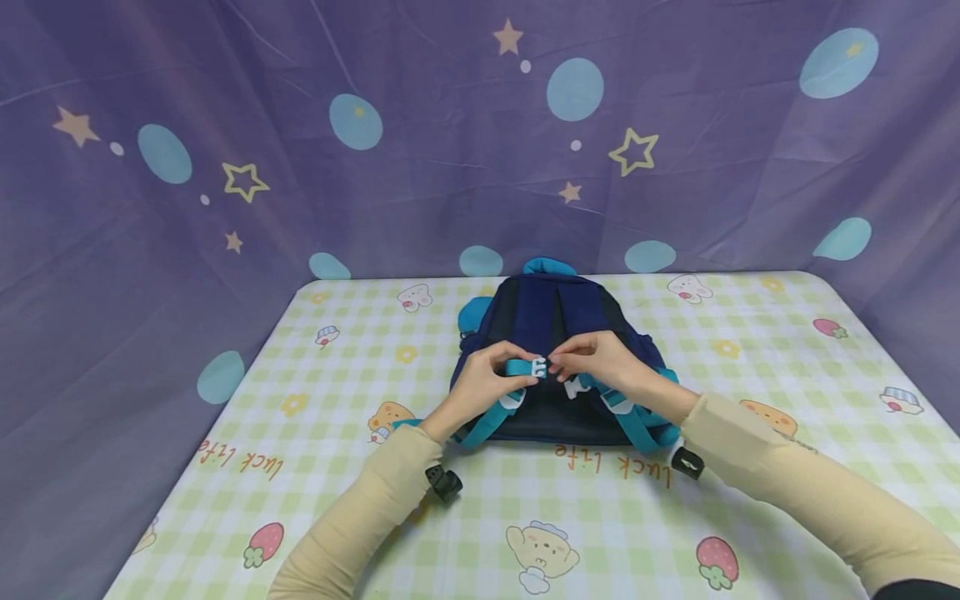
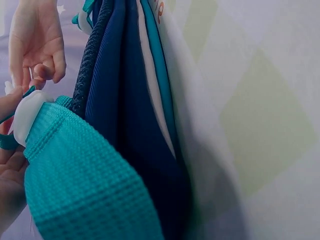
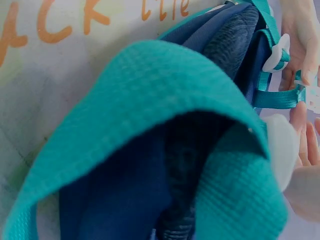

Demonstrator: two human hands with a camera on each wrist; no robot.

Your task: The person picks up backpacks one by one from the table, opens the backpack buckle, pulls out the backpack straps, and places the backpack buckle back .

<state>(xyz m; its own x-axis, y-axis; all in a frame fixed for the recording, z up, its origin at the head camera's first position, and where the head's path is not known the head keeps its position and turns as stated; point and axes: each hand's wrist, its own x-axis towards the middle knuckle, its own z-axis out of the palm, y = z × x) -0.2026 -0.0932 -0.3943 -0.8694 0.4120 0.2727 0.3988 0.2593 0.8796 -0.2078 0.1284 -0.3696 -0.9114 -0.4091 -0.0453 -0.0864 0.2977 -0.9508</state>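
Observation:
A dark navy backpack (image 1: 538, 310) with teal straps lies on the table, its strap side up. My left hand (image 1: 483, 382) pinches a teal strap whose end carries a white buckle piece with prongs (image 1: 538, 367). From the other side my right hand (image 1: 600, 360) reaches in, thumb and forefinger close together right at the tip of that piece. Whether they grip it I cannot tell. Below the right hand, a second white buckle piece (image 1: 576, 387) hangs on another teal strap. In the right wrist view a wide teal strap (image 3: 150, 95) bulges in front of the backpack.
A green-and-white checked cloth (image 1: 300, 517) with printed cartoons covers the table. White strap adjusters (image 1: 618, 403) sit on the lower shoulder straps. Small black devices (image 1: 444, 483) are worn at the wrists. Behind the table hangs a purple curtain (image 1: 450, 200) with stars and dots.

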